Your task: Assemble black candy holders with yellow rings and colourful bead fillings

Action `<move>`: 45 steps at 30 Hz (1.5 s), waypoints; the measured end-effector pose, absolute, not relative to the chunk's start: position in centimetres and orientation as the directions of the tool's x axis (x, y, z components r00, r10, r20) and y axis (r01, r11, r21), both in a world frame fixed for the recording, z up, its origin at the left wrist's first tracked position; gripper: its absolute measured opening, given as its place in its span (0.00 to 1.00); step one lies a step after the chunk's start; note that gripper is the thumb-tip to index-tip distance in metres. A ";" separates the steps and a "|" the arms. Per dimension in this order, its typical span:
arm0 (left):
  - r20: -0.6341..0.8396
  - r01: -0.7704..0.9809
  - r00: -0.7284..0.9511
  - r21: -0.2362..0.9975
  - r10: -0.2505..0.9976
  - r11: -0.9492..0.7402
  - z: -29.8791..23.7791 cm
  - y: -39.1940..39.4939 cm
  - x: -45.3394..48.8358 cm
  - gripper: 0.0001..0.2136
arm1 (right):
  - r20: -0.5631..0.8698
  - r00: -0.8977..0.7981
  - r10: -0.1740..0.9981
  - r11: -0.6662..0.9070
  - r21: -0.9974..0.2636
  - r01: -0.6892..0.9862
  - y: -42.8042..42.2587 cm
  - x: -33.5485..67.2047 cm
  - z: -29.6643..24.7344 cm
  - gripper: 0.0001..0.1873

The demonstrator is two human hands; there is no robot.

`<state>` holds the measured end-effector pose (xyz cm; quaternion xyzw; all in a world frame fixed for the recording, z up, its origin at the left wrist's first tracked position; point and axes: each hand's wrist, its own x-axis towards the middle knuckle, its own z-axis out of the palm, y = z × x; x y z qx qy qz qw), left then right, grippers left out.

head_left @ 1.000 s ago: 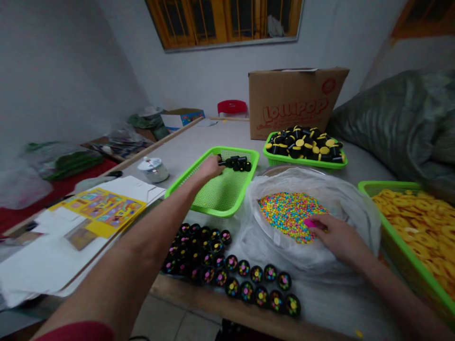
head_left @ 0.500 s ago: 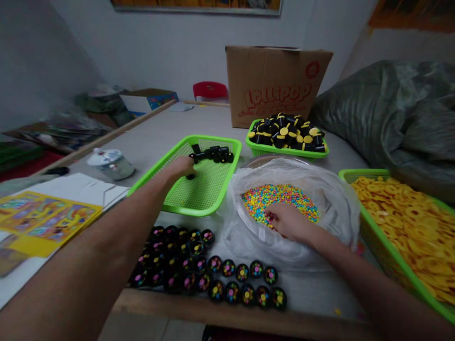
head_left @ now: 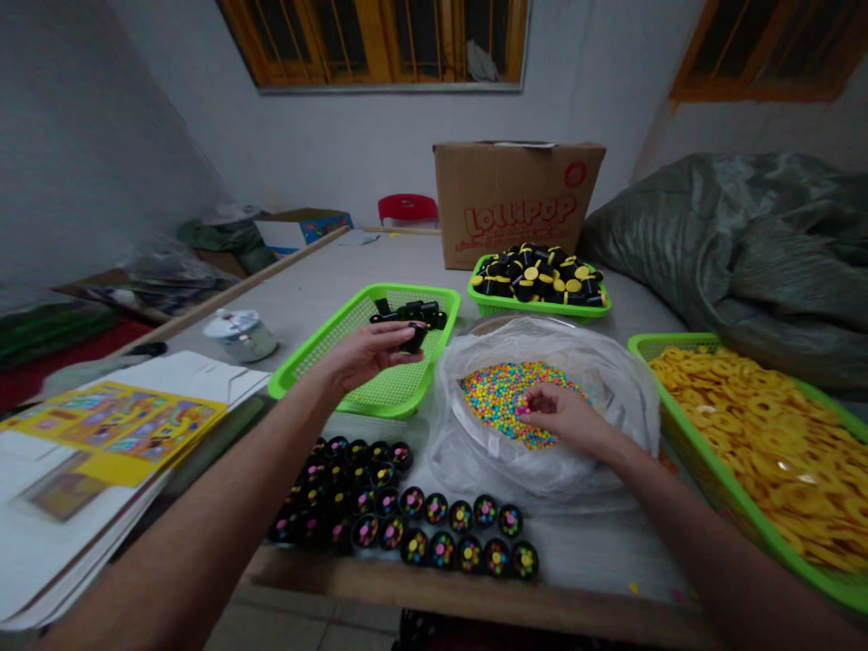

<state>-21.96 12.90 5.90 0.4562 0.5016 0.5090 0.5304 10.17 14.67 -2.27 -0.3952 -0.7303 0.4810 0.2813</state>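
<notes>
My left hand [head_left: 370, 351] pinches a small black plastic cup [head_left: 413, 338] over the right side of a green mesh basket [head_left: 366, 394]. A few more black cups [head_left: 424, 312] lie at that basket's far end. Just above the colourful candy beads [head_left: 505, 398] in a white plastic bag [head_left: 461, 452], my right hand [head_left: 560, 414] has its fingertips closed on a small pink piece [head_left: 523, 409]. Rows of black cups with beads inside [head_left: 444, 549] stand along the table's front edge, each showing a pink or yellow centre.
Behind the bag, a green basket [head_left: 542, 310] holds black cups with yellow lids. Yellow rings [head_left: 766, 452] fill a green basket on the right. A cardboard box [head_left: 519, 203], a large dark sack [head_left: 732, 235], a lidded pot [head_left: 240, 336] and printed yellow sheets [head_left: 128, 420] surround the work.
My left hand has lifted a black cup out of the basket and moved right and toward me. My right hand has risen slightly from the beads, a pink piece in its fingertips. The view has tilted up.
</notes>
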 end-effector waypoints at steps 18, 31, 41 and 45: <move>0.056 0.428 0.453 0.862 0.890 -0.272 -0.2 13.0 -6.7 0.16 | 0.399 -0.543 0.739 0.665 -0.301 0.684 12.4 13.2 1.7 0.09; 0.066 0.413 0.428 0.873 0.901 -0.260 -0.1 12.5 -6.9 0.15 | 0.501 -0.665 0.554 0.746 0.056 0.664 11.3 12.5 1.6 0.17; 0.143 0.267 0.364 0.931 0.920 -0.250 0.4 11.3 -6.5 0.15 | 0.429 -0.300 0.852 0.510 -0.552 0.660 13.1 13.4 -1.2 0.16; 0.171 0.233 0.490 0.919 0.855 -0.318 2.9 6.4 -5.4 0.17 | 0.364 -0.339 0.868 0.495 -0.562 0.663 14.1 13.8 -2.8 0.19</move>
